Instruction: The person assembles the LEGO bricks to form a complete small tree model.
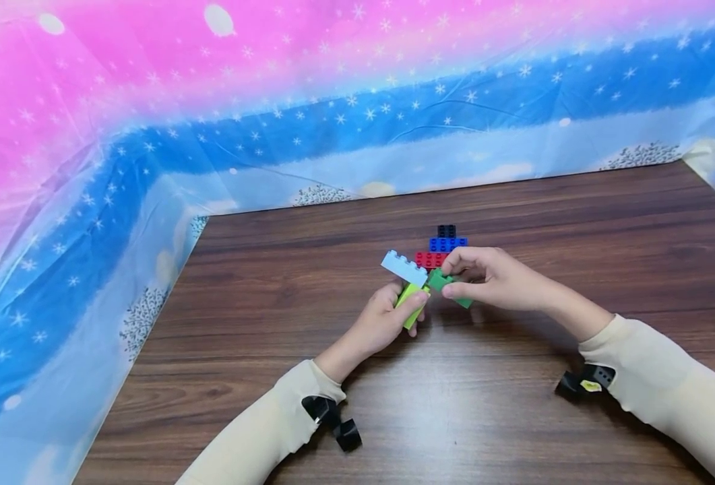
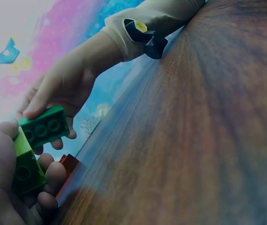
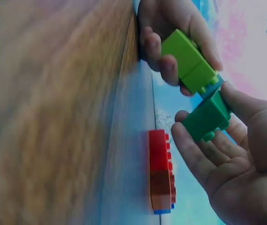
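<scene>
My left hand (image 1: pixel 384 315) grips a lime-green toy building brick piece (image 1: pixel 410 306), which shows a seam across it in the right wrist view. A long light-blue brick (image 1: pixel 402 267) sits at the far end of the lime piece, slanting to the left. My right hand (image 1: pixel 503 279) pinches a dark green brick (image 3: pixel 203 118) between thumb and fingers. That green brick is close to the end of the lime piece; whether the two touch is unclear. Beyond the hands, a red brick (image 1: pixel 430 259) lies on the table, partly hidden by the right fingers.
A blue brick (image 1: pixel 448 244) and a black brick (image 1: pixel 447 230) lie just behind the red one, in a line. Everything is on a dark wooden table (image 1: pixel 272 283). A pink and blue patterned cloth (image 1: pixel 308 121) hangs along its back and left edges.
</scene>
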`<state>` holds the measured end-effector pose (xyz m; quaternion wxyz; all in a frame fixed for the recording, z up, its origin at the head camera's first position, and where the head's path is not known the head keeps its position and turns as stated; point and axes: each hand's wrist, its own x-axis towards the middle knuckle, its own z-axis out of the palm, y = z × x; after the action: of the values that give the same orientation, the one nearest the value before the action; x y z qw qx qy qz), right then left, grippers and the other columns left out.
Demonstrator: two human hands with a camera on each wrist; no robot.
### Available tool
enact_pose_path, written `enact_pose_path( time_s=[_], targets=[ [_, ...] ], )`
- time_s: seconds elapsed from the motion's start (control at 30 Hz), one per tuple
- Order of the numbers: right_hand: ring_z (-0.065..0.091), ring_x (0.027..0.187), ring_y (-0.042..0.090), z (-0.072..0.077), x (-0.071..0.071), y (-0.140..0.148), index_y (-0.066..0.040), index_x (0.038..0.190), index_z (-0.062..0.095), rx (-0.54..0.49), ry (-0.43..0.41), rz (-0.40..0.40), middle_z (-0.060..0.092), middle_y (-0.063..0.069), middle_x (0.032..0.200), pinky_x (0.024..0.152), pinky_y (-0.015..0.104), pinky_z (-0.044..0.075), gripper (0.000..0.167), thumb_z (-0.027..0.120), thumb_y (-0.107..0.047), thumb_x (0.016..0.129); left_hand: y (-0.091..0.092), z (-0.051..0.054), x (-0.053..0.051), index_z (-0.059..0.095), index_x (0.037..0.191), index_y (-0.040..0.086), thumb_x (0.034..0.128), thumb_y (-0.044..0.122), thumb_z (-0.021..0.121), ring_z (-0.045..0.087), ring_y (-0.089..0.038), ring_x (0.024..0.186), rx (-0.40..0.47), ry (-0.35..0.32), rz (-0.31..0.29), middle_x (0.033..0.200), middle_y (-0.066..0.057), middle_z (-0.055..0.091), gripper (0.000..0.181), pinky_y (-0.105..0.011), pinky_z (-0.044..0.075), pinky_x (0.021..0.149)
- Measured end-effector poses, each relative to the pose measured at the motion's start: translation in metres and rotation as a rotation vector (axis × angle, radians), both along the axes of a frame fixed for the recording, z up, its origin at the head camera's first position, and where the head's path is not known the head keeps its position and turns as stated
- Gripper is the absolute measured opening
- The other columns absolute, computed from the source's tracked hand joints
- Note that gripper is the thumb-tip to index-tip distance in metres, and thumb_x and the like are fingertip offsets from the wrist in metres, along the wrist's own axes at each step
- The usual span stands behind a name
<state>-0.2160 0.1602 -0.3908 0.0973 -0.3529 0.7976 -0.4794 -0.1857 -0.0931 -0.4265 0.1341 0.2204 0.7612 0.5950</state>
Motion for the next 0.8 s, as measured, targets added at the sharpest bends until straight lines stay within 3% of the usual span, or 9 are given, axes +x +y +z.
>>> enact_pose_path(
  time_s=[0.27,0.8],
  targets=[
    [0.071,0.091,0.020,-0.0003,0.0037,-0.0060,-0.008,0.109,0.068,-0.032,-0.028,-0.002,0.075,0.002,0.101,0.084,0.033,0.060,0.013,0.075,-0.011,0.099,-0.0012,-0.0009,0.0003,0.059,0.104,-0.003,0.1115,0.025,0.056,0.061,-0.014,0.062,-0.011,0.015,-0.006,0.087,-0.012,0.065,0.029,-0.028,0.056,0.060],
    [0.071,0.098,0.018,-0.0019,0.0047,-0.0069,-0.008,0.110,0.071,-0.022,-0.019,-0.024,0.077,0.000,0.105,0.087,0.034,0.059,0.013,0.076,-0.011,0.099,-0.0022,-0.0032,-0.0004,0.060,0.101,-0.004,0.1119,0.023,0.054,0.061,-0.013,0.062,-0.022,0.021,-0.019,0.086,-0.013,0.066,0.030,-0.026,0.054,0.059]
  ],
)
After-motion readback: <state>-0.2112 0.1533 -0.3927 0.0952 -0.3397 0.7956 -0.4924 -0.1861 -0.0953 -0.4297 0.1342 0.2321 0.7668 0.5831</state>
